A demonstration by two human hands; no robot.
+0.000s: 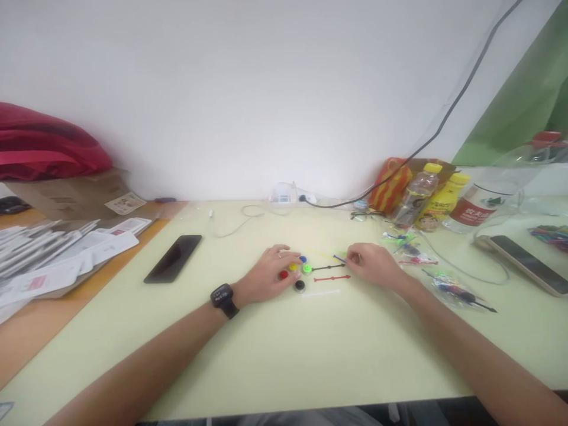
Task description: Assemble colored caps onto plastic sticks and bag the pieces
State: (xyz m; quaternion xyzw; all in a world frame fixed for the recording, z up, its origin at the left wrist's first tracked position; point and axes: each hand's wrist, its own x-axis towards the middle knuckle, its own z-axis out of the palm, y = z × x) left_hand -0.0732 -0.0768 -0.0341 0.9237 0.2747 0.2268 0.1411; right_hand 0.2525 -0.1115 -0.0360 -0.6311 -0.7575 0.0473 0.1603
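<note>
My left hand lies low over the table with its fingers apart, around a cluster of small round pieces. These are a red piece, a yellow piece, a blue piece, a bright green piece and a black piece. To their right lie a black arrow stick, a red arrow stick, a white stick and a yellow stick. My right hand is pinched at the end of a blue arrow stick; its fingers partly hide it.
Clear bags of small coloured parts lie right of my right hand. Bottles stand behind them. One phone lies far right, a black phone left. White packets and a cardboard box fill the far left.
</note>
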